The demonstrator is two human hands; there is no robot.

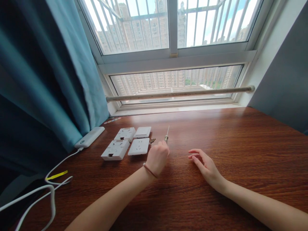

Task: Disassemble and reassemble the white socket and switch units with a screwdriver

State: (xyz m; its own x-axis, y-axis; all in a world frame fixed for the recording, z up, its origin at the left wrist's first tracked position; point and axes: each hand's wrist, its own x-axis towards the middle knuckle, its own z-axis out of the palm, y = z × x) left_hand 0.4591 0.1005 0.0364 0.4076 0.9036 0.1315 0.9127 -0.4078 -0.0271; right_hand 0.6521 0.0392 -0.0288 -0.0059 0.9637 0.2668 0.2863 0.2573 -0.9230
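My left hand (158,157) is closed around the handle of a screwdriver (166,137), whose thin shaft points away toward the window. To the right, my right hand (206,166) hovers over or rests on the wood with its fingers loosely curved and apart, holding nothing. Just left of my left hand lie a few small dark screws (152,140). Beside them is a white socket faceplate (139,146), with a white switch plate (142,132) behind it. Two white mounting boxes, a near one (115,150) and a far one (124,134), lie further left.
A white power bank (89,137) with a white cable (69,155) lies at the table's left edge, near a blue curtain (79,80). A yellow tag (57,175) lies by the cable. The brown wooden table (240,138) reaches the window, where a rail (180,94) runs across.
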